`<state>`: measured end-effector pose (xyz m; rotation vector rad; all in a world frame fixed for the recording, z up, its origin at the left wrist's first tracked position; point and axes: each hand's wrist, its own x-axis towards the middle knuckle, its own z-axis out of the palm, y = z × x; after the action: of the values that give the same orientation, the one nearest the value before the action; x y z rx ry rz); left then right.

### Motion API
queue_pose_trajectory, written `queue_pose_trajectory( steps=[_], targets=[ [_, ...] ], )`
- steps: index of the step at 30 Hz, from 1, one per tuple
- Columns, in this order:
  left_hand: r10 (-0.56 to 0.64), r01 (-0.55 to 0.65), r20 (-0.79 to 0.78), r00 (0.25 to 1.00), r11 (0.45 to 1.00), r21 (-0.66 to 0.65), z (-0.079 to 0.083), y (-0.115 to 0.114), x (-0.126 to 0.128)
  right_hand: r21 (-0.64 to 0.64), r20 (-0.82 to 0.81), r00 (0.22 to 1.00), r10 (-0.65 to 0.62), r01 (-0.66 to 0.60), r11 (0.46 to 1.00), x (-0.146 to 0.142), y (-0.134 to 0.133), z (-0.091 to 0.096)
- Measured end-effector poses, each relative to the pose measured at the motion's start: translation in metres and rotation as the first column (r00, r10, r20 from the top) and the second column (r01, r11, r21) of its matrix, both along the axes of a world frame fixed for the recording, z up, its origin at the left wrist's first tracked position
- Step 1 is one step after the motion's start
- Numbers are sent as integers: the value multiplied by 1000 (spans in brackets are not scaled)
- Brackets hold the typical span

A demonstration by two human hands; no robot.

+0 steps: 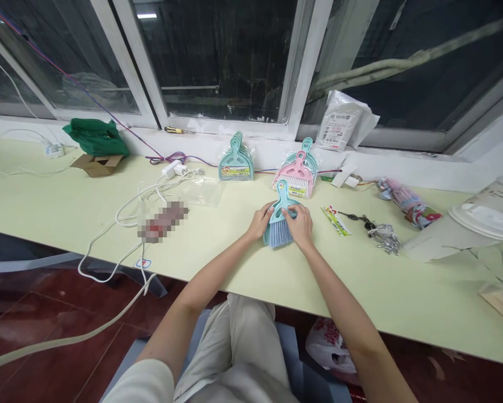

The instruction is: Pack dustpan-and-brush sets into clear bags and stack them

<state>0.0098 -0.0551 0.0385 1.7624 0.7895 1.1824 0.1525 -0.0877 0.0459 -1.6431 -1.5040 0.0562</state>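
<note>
A small teal brush and dustpan set (280, 215) lies on the pale yellow table (234, 263) in front of me, its handle pointing away. My left hand (260, 221) grips its left side with curled fingers. My right hand (299, 224) presses on its right side, fingers closed over the brush head. A printed paper label (335, 220) lies just right of my right hand.
Two bagged stacks of sets stand by the window: teal (235, 160) and pink (296, 176). White cables (125, 215) and a clear bag (201, 190) lie to the left, a green cloth (97, 137) and cardboard (98, 164) far left. Metal clips (383, 235), a folded umbrella (406, 201) and white lids (484, 219) are right.
</note>
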Motion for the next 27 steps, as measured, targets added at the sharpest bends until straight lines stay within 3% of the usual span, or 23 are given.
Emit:
queue_pose_trajectory(
  steps=[9,15,19,23,25,27],
  targets=[
    [-28,34,-111,993,998,52,14,12,1,21,-77,989,-128,130,991,5,-5,16],
    [-86,100,-215,973,993,55,29,21,-12,-26,-95,989,-110,108,994,2,-8,19],
    [60,-41,-161,985,992,122,25,12,-11,-18,-26,991,-131,130,991,-3,-10,27],
    [302,-291,-83,950,949,125,20,9,-18,-4,63,986,-154,154,988,-9,-18,32],
    [442,-439,-102,891,897,50,19,18,-31,-69,114,985,-131,140,988,-6,-22,30],
    [508,-523,-205,837,852,-27,19,29,-48,-219,148,983,-106,137,966,3,-24,26]
  ],
)
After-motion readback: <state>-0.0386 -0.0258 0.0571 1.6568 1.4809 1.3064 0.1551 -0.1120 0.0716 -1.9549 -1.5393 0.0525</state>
